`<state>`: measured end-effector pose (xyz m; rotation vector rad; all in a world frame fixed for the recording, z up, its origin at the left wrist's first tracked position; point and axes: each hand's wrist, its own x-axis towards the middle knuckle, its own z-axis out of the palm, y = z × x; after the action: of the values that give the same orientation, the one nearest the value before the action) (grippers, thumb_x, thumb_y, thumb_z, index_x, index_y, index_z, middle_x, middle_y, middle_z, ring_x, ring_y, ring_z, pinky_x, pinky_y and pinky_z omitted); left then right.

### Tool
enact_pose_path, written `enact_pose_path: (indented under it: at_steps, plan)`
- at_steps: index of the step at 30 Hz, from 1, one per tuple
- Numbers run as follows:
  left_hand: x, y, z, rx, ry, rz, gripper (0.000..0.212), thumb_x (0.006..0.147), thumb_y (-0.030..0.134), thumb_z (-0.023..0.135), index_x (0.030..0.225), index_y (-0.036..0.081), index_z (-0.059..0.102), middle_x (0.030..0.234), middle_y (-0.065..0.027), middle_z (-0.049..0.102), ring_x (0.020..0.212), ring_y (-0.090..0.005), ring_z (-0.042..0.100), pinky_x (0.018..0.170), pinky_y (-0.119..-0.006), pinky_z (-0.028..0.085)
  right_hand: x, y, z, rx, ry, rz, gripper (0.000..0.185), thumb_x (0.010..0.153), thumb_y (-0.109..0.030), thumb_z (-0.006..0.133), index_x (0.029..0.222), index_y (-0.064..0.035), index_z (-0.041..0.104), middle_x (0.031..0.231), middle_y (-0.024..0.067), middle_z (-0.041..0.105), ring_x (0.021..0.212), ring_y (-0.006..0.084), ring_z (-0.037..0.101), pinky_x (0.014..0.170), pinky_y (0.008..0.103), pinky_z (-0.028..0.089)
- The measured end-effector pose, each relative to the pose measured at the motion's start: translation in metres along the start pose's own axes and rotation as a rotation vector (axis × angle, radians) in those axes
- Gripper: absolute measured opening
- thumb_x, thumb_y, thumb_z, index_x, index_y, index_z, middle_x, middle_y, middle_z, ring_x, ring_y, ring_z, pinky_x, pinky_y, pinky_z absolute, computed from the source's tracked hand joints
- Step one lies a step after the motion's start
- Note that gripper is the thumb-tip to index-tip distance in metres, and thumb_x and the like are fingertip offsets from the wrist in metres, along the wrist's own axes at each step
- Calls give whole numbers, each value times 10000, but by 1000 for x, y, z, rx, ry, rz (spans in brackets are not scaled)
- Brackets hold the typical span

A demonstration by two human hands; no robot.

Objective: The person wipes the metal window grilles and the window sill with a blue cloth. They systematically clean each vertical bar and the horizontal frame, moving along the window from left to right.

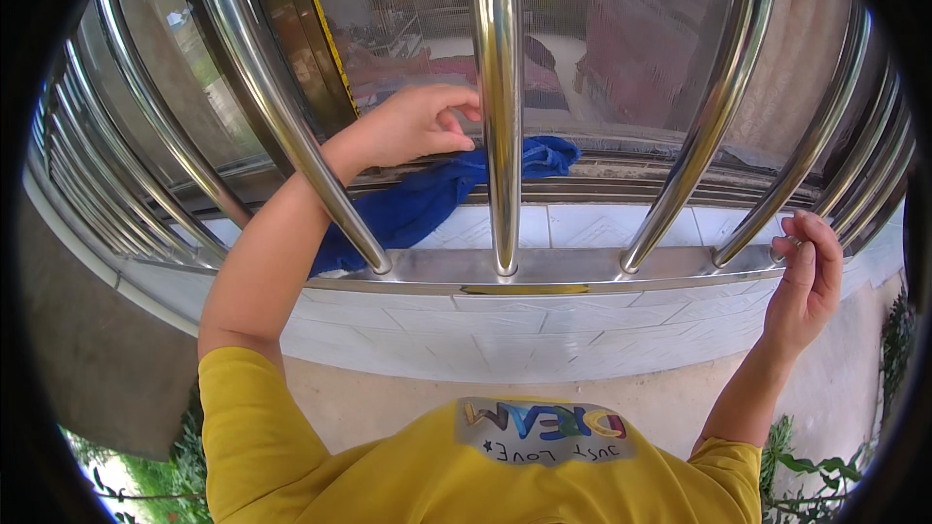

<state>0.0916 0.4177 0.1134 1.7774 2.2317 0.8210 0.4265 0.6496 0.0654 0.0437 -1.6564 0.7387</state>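
Note:
My left hand (429, 124) reaches between two steel window bars, its fingers curled and apart, just above a blue cloth (415, 207). No cloth shows between its fingers. The cloth lies rumpled across the window track and the white tiled sill, its lower end at the steel bottom rail (568, 262). One upright bar (504, 160) crosses in front of the cloth. At the right, my right hand (808, 284) is raised outside the bars with fingers bent and nothing visible in it.
Polished steel bars stand on both sides, including a thick one (713, 116) right of centre. Behind them is a window with a mesh screen (539, 0) and a dark frame (313, 36). A white tiled wall (510, 335) drops to a concrete floor (364, 407); plants (815, 477) grow at the lower edges.

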Motion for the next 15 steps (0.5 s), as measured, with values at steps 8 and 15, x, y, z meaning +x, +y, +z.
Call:
enact_pose_path:
  at_steps: [8, 15]
  plan:
    - [-58, 0, 5, 443, -106, -175, 536, 678, 127, 701, 1165, 59, 486, 965, -128, 560, 763, -249, 588, 699, -328, 487, 69, -55, 87, -351, -418, -443, 182, 769, 69, 507, 939, 31, 563, 920, 113, 579, 800, 197, 594, 665, 266, 495]
    - [-46, -29, 6, 617, -11, -23, 384, 681, 102, 665, 1042, 49, 546, 934, -142, 565, 879, -322, 556, 772, -385, 456, 101, -58, 183, -956, -1209, -509, 193, 770, -55, 488, 935, -44, 588, 889, 120, 606, 800, 294, 597, 670, 347, 494]
